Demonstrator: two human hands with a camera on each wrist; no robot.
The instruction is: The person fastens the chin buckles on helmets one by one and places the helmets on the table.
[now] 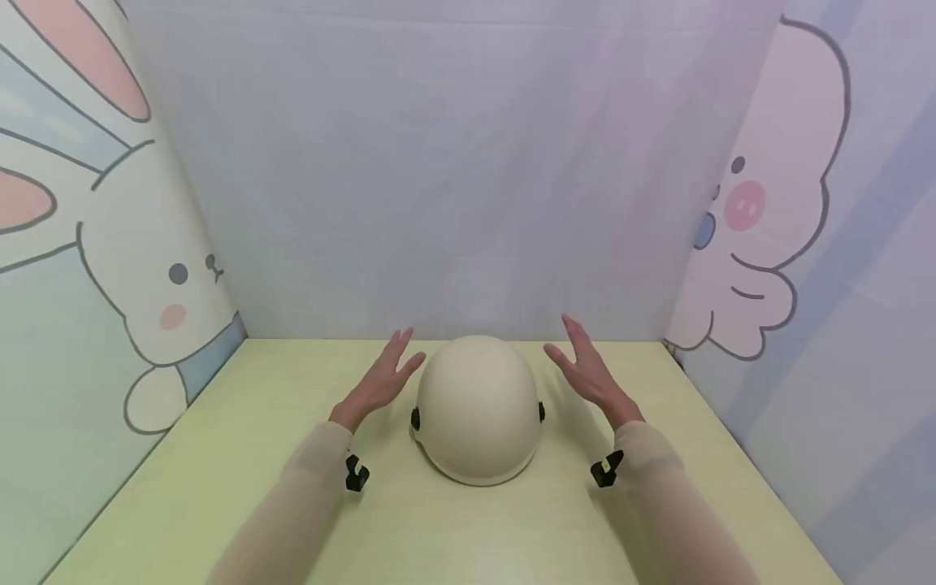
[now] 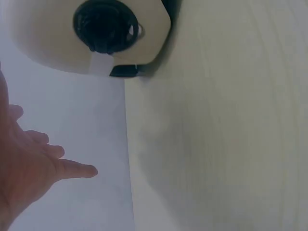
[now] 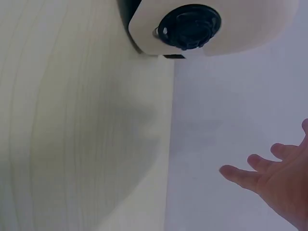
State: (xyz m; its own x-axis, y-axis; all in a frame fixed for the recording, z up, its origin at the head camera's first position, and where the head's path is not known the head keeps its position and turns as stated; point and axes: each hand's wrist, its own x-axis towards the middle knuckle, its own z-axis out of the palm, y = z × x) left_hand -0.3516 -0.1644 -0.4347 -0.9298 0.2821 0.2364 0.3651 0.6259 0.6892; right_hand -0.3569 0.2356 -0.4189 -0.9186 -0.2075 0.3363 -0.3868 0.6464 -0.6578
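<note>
A cream helmet rests on the table with its rounded shell upward. Each of its sides carries a round black knob, seen close up as a dark knob in the left wrist view and another knob in the right wrist view. My left hand is held to the left of the helmet, fingers extended and apart from it. On the other side, my right hand hovers with straight fingers and thumb spread, not touching the shell. Neither hand holds anything.
The pale wood-grain table ends at a plain grey-white curtain behind. Side panels bear a cartoon rabbit on the left and a pink-nosed cartoon animal on the right. Small black wrist devices sit on both sleeves.
</note>
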